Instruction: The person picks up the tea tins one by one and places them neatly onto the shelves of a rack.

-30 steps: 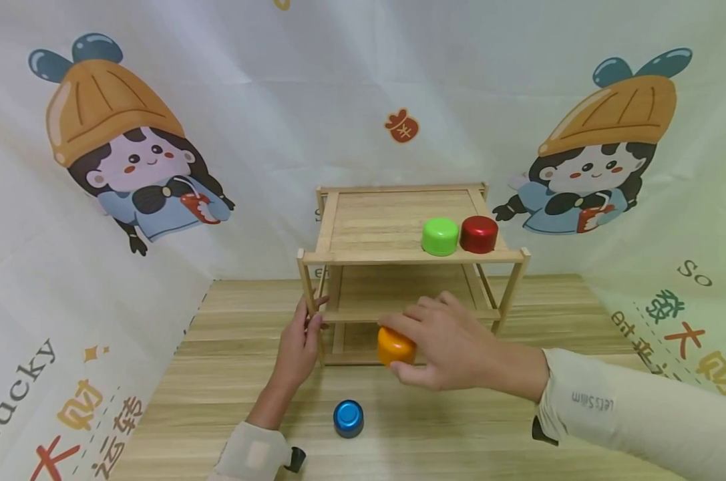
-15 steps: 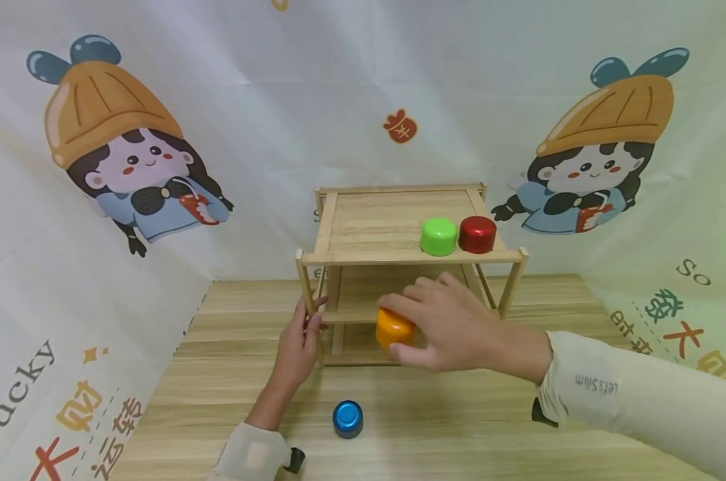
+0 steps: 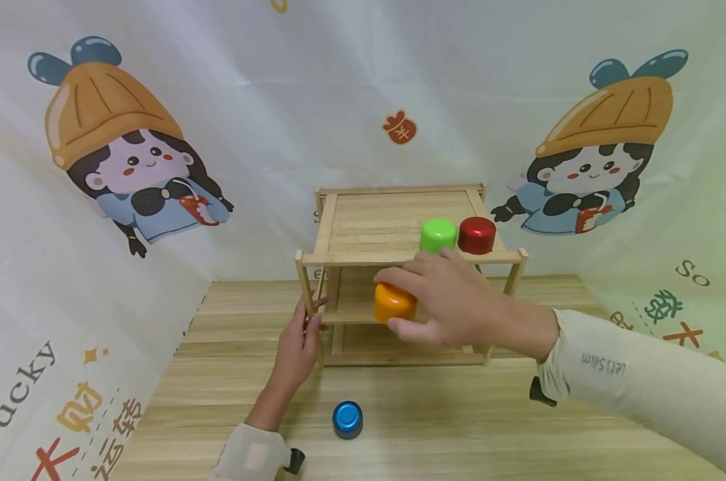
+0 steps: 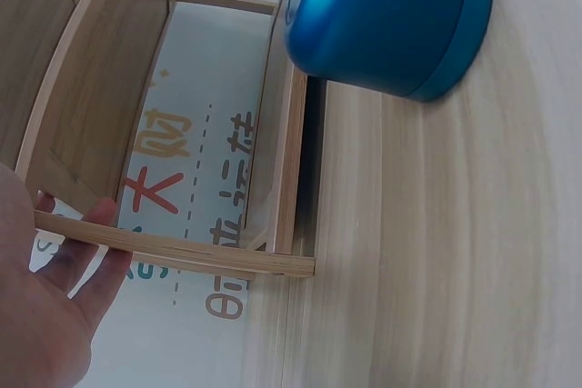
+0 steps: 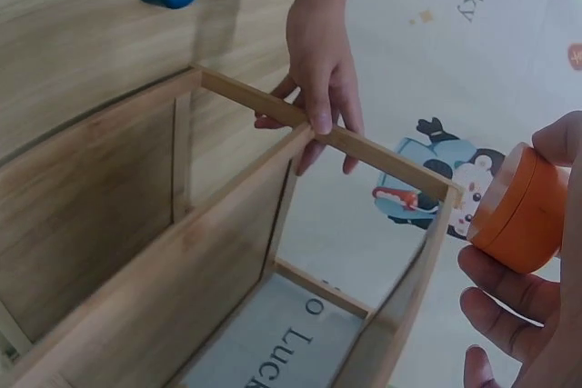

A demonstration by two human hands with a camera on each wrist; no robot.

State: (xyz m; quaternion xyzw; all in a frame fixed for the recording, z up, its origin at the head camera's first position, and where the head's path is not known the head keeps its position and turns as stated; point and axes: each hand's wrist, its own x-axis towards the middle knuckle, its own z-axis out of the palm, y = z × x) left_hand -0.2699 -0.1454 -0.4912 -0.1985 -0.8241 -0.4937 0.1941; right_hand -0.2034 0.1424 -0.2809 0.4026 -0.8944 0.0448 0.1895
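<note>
My right hand (image 3: 443,304) grips an orange cup (image 3: 393,302) upside down in the air, in front of the middle level of a small wooden shelf rack (image 3: 393,255). In the right wrist view the orange cup (image 5: 518,209) sits between my thumb and fingers. My left hand (image 3: 301,341) holds the rack's front left post (image 3: 310,304), thumb on one side and fingers on the other; in the left wrist view that hand (image 4: 45,315) wraps the post (image 4: 173,252). A green cup (image 3: 437,234) and a red cup (image 3: 477,234) stand upside down on the top shelf. A blue cup (image 3: 347,419) lies on the table near me.
The wooden table (image 3: 218,374) is walled on three sides by a white cloth (image 3: 158,133) printed with cartoon figures. The rack's lower shelves show nothing on them. The blue cup (image 4: 391,15) fills the top of the left wrist view, beside the rack.
My right hand has lifted the orange cup from near the rack's bottom level up to the middle level. My left hand has stayed on the post.
</note>
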